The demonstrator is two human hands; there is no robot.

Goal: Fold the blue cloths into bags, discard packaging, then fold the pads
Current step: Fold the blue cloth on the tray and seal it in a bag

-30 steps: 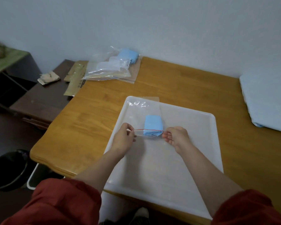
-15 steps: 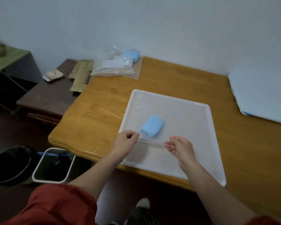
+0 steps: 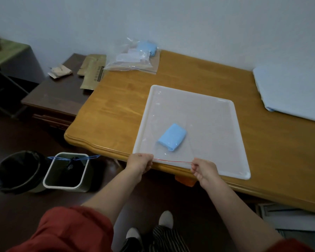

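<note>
Wooden surface (image 3: 116, 110) fills the middle and right of the frame, under a plain pale wall; a white tray (image 3: 240, 142) lies on it, its near rim close to the surface's front edge. On the tray rests a clear bag (image 3: 186, 151) with the folded blue cloth (image 3: 172, 137) inside, at the centre of the frame. Both hands grasp the bag's mouth; the left hand (image 3: 139, 163) is curled round one end of its red seal line (image 3: 172, 161), the right hand (image 3: 203, 169) pinches the other, and the line is pulled taut between them.

By my reckoning this cloth is folded and bagged, and only the closing is in hand. A heap of bags (image 3: 133, 60) at the top centre already holds another blue cloth. Brown packaging (image 3: 93, 73) lies at the upper left, half on a dark side table (image 3: 49, 99), not yet thrown out. The pale blue pads (image 3: 289, 91) at the right edge lie flat, seemingly unfolded.

The hands hang just past the front edge, over the floor; a slack grip could let the bag slide off. Bare wood lies open between tray and heap, and between tray and pads. Two bins, one black (image 3: 16, 170) and one white-rimmed (image 3: 65, 171), stand at the lower left near the surface's corner.
</note>
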